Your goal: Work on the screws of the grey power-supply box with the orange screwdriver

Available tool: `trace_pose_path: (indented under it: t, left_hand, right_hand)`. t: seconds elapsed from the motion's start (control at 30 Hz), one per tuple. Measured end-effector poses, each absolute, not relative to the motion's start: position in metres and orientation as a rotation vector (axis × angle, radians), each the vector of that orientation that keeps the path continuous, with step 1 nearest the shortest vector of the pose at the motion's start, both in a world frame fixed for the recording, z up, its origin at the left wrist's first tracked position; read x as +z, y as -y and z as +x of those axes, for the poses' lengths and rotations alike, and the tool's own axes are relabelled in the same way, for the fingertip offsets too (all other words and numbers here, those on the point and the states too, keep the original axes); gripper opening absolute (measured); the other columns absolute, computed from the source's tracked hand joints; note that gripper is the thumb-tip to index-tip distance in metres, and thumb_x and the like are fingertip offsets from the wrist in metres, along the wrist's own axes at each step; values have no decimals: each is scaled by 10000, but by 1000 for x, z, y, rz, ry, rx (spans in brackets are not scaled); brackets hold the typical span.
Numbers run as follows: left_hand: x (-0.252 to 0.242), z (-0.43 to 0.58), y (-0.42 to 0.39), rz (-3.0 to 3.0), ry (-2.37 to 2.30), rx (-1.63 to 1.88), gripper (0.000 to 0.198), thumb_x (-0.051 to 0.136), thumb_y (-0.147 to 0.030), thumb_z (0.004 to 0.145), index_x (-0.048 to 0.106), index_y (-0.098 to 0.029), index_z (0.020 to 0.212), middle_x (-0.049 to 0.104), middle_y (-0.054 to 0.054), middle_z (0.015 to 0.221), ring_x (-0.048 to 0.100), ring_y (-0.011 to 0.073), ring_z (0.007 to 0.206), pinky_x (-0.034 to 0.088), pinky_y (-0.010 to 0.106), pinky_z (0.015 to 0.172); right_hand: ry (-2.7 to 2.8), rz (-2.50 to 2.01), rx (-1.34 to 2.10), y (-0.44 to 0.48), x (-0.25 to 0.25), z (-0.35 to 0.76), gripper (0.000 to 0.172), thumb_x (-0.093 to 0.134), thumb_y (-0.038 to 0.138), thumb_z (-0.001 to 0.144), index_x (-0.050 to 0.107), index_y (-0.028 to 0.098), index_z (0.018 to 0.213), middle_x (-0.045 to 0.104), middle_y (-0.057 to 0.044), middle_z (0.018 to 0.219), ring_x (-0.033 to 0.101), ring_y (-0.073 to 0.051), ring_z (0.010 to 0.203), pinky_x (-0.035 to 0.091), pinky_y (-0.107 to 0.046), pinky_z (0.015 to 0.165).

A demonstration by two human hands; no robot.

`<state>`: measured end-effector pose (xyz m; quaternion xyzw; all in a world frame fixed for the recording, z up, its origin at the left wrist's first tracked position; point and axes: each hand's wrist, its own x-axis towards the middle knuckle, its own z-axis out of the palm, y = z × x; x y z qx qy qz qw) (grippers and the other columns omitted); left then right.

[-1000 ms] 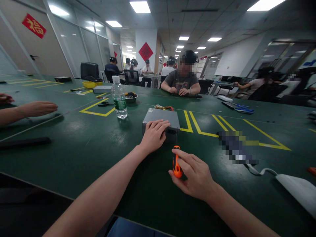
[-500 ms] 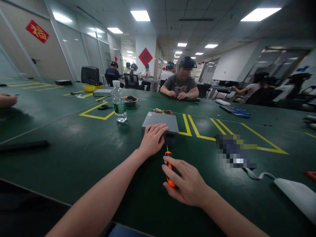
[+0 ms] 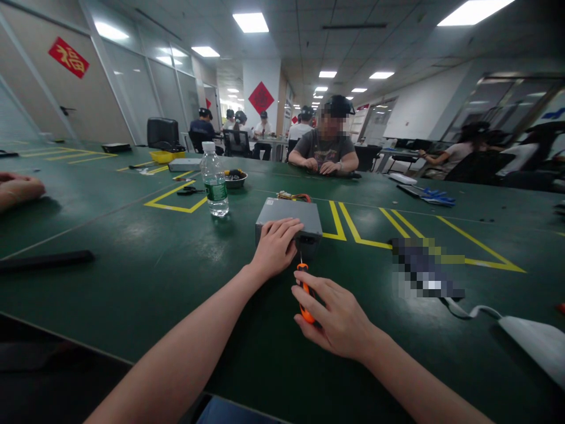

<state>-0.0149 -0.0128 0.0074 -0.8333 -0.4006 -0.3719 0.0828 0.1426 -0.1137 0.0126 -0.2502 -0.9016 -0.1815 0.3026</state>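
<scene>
A grey metal computer power supply unit (image 3: 291, 211) lies on the green table in front of me, its coloured cables at the far side. My left hand (image 3: 276, 247) holds it, fingers laid over the top and thumb down the near face. In my right hand (image 3: 333, 312) is an orange and black screwdriver (image 3: 306, 309), gripped by the handle between thumb and fingers. Its thin shaft points away from me at the near face of the unit, below the socket. Whether the tip sits in a screw I cannot make out.
Left of the unit stands a water bottle (image 3: 216, 185), with a metal bowl (image 3: 236, 178) behind it. A black bar (image 3: 48, 261) lies at the left, a blurred-out device (image 3: 426, 268) with a cable at the right. A co-worker (image 3: 326, 141) sits opposite; another person's hand (image 3: 20, 189) rests far left.
My view has shifted slightly. The screwdriver handle and my right fingers have moved a little closer to the unit. My left hand stays on it.
</scene>
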Motion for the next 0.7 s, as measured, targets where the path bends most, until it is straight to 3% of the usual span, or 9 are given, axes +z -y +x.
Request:
trace_pose_path:
  t: [0.4, 0.7]
  left_hand:
    - [5, -13, 11, -2476, 1204, -1147, 357, 464, -151, 810, 494, -234, 1156, 522, 2, 1269, 410, 171, 1199, 242, 358, 1004]
    - [5, -12, 11, -2462, 1199, -1154, 344, 488, -186, 814, 495, -234, 1155, 535, 8, 1253, 421, 174, 1191, 258, 351, 995]
  right_hand:
    - [2572, -714, -369, 113, 15, 135, 307, 463, 323, 842, 543, 151, 1083, 551, -155, 1128, 550, -234, 918, 469, -383, 768]
    - [2226, -704, -265, 112, 9, 143, 347, 556, 341, 816, 471, 141, 1086, 540, -166, 1123, 556, -217, 980, 496, -336, 757]
